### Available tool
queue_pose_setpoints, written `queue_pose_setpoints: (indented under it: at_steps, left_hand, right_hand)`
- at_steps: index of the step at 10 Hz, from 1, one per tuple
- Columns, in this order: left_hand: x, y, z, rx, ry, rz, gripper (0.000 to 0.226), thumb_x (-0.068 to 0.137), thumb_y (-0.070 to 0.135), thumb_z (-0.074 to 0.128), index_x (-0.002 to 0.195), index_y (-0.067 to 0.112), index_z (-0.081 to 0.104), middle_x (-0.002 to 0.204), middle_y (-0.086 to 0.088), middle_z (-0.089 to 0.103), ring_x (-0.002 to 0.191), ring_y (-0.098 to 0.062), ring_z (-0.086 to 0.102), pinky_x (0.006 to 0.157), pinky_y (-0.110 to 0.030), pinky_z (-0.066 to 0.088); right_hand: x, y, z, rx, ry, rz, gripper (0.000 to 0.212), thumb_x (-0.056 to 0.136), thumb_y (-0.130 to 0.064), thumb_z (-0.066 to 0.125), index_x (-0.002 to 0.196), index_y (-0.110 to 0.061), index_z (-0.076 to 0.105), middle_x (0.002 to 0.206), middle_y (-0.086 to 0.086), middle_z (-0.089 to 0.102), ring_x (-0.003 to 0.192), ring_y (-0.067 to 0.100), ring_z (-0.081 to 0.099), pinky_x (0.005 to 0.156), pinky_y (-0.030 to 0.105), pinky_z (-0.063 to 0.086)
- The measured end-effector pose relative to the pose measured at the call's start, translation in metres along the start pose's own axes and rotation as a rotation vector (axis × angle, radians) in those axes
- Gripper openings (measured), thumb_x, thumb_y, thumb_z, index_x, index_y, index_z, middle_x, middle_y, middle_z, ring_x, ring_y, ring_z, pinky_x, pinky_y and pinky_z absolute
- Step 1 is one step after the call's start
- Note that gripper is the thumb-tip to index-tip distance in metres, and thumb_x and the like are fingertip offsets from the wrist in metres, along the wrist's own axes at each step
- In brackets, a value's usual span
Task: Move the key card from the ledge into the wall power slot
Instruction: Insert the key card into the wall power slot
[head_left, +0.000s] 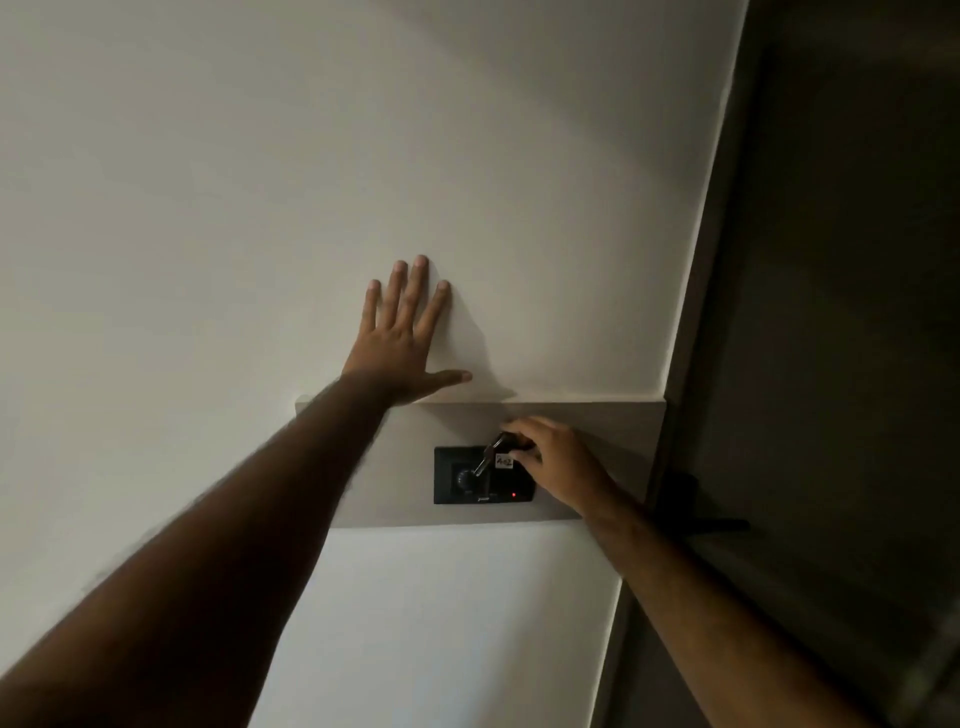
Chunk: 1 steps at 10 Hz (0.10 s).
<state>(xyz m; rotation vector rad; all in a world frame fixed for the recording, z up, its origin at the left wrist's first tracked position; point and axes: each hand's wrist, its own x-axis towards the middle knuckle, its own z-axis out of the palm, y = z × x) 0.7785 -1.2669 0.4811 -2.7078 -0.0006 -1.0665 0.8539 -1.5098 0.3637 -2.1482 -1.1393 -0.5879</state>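
Note:
My right hand (558, 462) pinches a small dark key card (506, 457) with a white numbered label, right at the upper right of the black wall power unit (452, 486). A metal key (485, 460) hangs from the card across the unit's front. The unit has a round dial and a small red light (514, 494). It is mounted on a grey panel (597, 421) whose top edge forms a narrow ledge. My left hand (400, 343) lies flat on the white wall above the ledge, fingers spread, holding nothing. I cannot tell how far the card sits in the slot.
A dark door or cabinet front (831, 312) runs down the right side, with a dark handle (711, 522) sticking out close to my right forearm. White wall (260, 182) fills the rest of the view.

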Motion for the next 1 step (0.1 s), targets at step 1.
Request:
queue_pose_setpoints:
  at_steps: [1]
  left_hand:
    - [0.0001,0.0012,-0.0024,-0.009,-0.006,-0.001,0.123,0.075,0.093,0.037,0.16,0.02,-0.013,0.167,-0.017,-0.024,0.153,-0.037,-0.023,0.124,-0.061,-0.002]
  right_hand:
    - [0.0091,-0.0169,-0.0324,-0.032,0.005,-0.022,0.026,0.084,-0.026,0.074,0.107,-0.016,0.069,0.103,0.002,0.07,0.081,0.008,0.064,0.075,0.029,0.059]
